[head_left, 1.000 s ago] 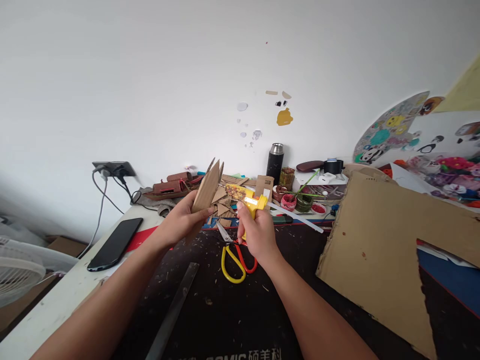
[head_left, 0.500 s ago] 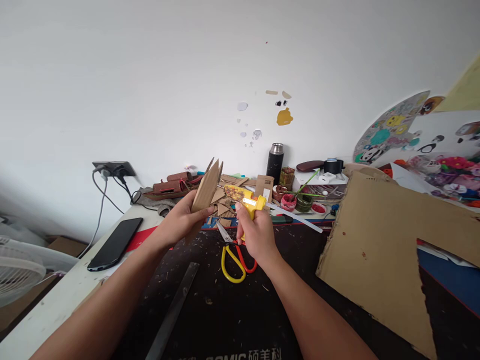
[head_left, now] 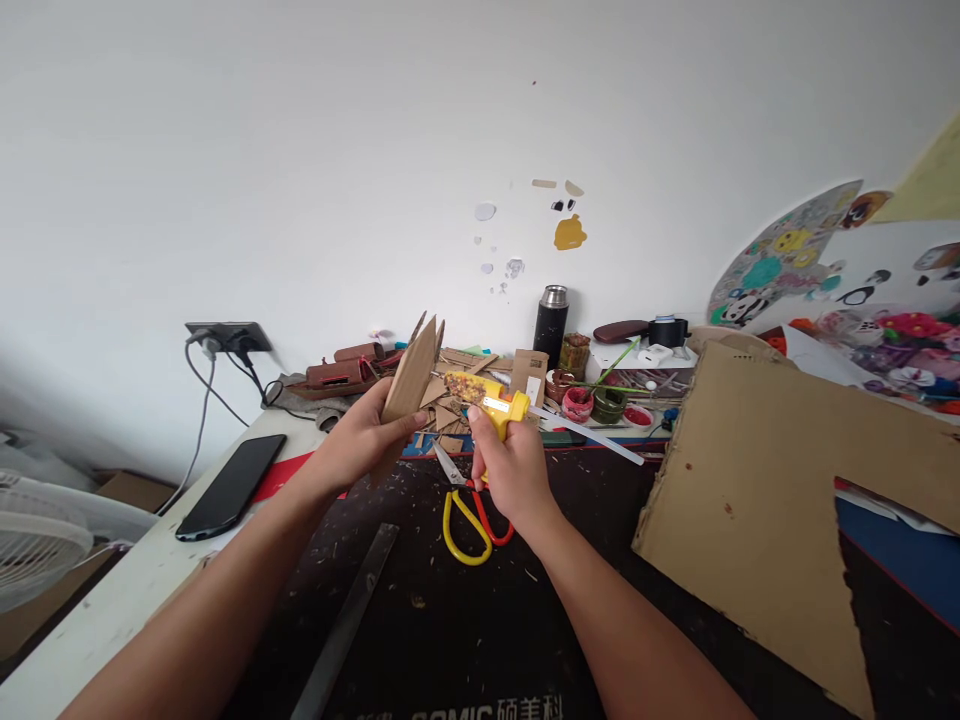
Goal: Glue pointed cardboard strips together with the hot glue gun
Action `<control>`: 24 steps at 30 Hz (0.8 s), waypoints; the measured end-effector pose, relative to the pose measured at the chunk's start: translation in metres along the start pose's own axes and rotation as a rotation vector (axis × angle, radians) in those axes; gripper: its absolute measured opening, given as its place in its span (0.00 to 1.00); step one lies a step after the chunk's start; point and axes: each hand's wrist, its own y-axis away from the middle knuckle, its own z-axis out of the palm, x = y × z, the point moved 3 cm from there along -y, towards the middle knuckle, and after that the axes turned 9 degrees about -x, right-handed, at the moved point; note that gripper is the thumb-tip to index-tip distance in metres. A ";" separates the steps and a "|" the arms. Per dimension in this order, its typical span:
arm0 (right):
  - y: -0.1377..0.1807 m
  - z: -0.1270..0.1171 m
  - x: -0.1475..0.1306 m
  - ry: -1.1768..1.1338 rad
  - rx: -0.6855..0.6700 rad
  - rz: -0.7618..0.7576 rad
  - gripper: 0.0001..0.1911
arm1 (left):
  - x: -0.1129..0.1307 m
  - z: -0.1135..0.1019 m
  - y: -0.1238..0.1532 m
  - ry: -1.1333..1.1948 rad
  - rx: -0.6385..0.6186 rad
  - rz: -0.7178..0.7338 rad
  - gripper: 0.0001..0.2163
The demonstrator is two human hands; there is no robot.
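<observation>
My left hand [head_left: 369, 436] is closed on a folded cardboard piece [head_left: 412, 375] with pointed upper ends, held upright above the dark mat. My right hand [head_left: 511, 462] grips a yellow hot glue gun [head_left: 491, 396], its stained front end turned left toward the cardboard. The nozzle lies close to the inner side of the piece; whether it touches I cannot tell. A long white glue stick [head_left: 589, 434] sticks out from the back of the gun. Below the right hand, scissors [head_left: 466, 530] with yellow and red handles lie on the mat.
A metal ruler [head_left: 349, 620] lies on the dark mat [head_left: 450, 640]. A large cut cardboard sheet [head_left: 750, 510] covers the right side. Behind are cardboard scraps [head_left: 450, 412], paint jars [head_left: 577, 404] and a black thermos [head_left: 551, 330]. A phone [head_left: 232, 487] lies at left, near a fan [head_left: 45, 540].
The glue gun has shifted slightly left, closer to the cardboard piece. My left hand stays nearly in place, with the piece turned very slightly.
</observation>
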 end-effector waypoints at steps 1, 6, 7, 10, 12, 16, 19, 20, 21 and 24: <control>0.000 0.000 0.000 0.001 0.002 0.001 0.32 | 0.000 0.000 0.000 -0.011 0.002 0.001 0.26; -0.001 0.001 0.002 0.015 0.004 0.008 0.32 | 0.002 -0.001 0.000 -0.111 0.070 0.030 0.24; -0.001 0.001 0.003 0.018 0.007 0.012 0.32 | 0.002 -0.002 0.000 -0.139 0.091 0.038 0.23; -0.001 0.001 0.004 0.023 0.013 0.017 0.31 | 0.001 -0.003 0.000 -0.254 0.153 0.061 0.21; 0.000 0.001 0.004 0.027 0.013 0.013 0.31 | 0.000 -0.004 -0.001 -0.328 0.184 0.083 0.19; 0.001 0.001 0.004 0.034 0.006 0.013 0.31 | -0.003 -0.004 -0.002 -0.391 0.192 0.096 0.18; 0.000 0.001 0.004 0.031 0.004 0.017 0.31 | -0.003 -0.003 -0.001 -0.407 0.194 0.103 0.17; 0.000 0.001 0.004 0.031 0.006 0.017 0.31 | -0.002 -0.003 -0.001 -0.412 0.196 0.106 0.17; 0.000 0.001 0.004 0.032 0.006 0.015 0.31 | -0.002 -0.003 0.000 -0.415 0.197 0.106 0.17; 0.000 0.001 0.003 0.043 0.008 0.009 0.31 | -0.002 -0.003 0.000 -0.422 0.202 0.094 0.16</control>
